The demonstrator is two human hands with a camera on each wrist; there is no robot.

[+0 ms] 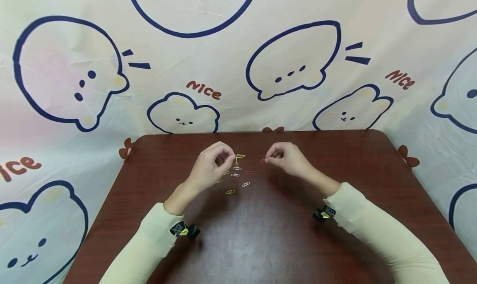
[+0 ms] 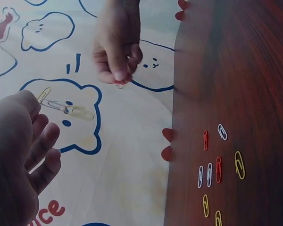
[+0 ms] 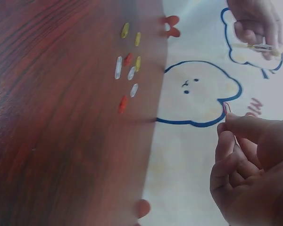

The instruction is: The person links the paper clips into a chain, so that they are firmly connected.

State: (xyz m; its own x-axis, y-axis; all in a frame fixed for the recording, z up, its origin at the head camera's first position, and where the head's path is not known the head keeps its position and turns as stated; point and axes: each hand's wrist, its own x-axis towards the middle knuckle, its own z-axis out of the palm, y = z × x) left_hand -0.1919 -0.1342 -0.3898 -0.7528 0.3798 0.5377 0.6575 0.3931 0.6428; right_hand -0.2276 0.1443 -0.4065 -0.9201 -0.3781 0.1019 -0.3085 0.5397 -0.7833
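My left hand [image 1: 209, 167] pinches a short chain of linked paper clips between thumb and fingertip, above the table. In the left wrist view the chain runs from a yellow paper clip [image 2: 45, 93] at the fingertips through a white paper clip [image 2: 55, 106] to a blurred yellow paper clip [image 2: 81, 113] at its free end. To the right, a little apart, my right hand [image 1: 291, 159] holds a red paper clip [image 3: 228, 108] by pinching it; the fingertips hide part of it. Nothing links that red clip to the chain.
Below and between the hands, loose paper clips lie on the dark brown table [image 1: 261, 242]: several yellow [image 2: 239, 165], several white [image 2: 222, 132] and two red [image 2: 219, 169]. A cartoon-printed cloth [image 1: 231, 60] hangs behind the table's far edge.
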